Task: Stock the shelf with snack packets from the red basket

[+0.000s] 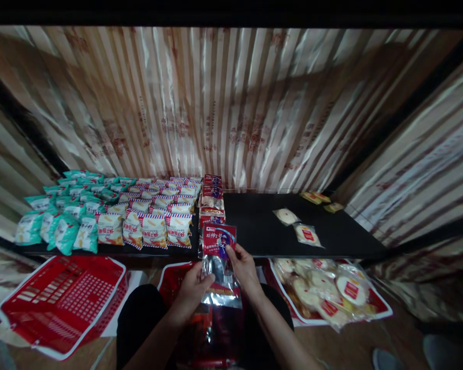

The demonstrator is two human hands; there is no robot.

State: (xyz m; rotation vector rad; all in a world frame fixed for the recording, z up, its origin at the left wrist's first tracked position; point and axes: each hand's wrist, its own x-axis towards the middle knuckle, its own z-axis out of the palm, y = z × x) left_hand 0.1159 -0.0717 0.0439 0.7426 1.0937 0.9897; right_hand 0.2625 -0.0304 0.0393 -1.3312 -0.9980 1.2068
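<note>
Both my hands hold a snack packet [218, 245] with a red printed front and a silvery lower part, just in front of the black shelf [262, 231]. My left hand [193, 289] grips its lower left edge, fingers closed. My right hand [244, 268] pinches its right side. The packet stands upright before a column of like red packets [212, 198] laid on the shelf. Below my hands a red basket [170, 280] holds more of the red packets.
Rows of red-and-white striped packets [158, 216] and teal packets [65, 216] fill the shelf's left half. Two round wrapped cakes [297, 225] and small yellow packets [319, 199] lie on the right. An empty red basket [61, 300] sits lower left; another basket of round cakes [327, 293] lower right.
</note>
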